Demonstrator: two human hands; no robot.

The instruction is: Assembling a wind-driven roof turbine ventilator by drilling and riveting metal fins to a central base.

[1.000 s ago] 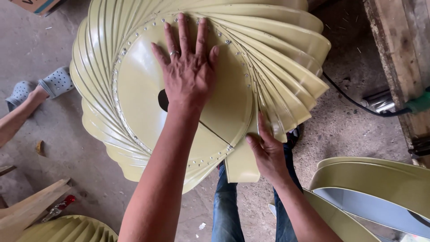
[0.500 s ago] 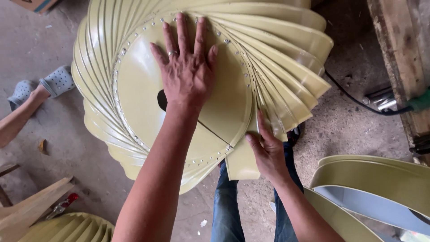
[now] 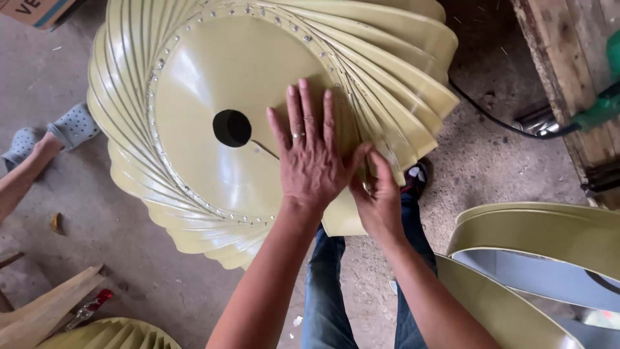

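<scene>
Big pale-yellow vaned turbine ventilator under both hands, propped over jeans-clad knees above concrete floor. Flat round top disc with dark centre hole just left of left hand. Left hand flat, fingers spread, pressing disc, nothing gripped. Right hand touching left's thumb side, pinching loose vane at rim. Stacked curved vanes right of right hand. Wooden plank upper right.

Turbine vent top cut off by frame edge; right hand fingertips hidden behind left hand, below vent's centre hole.
</scene>
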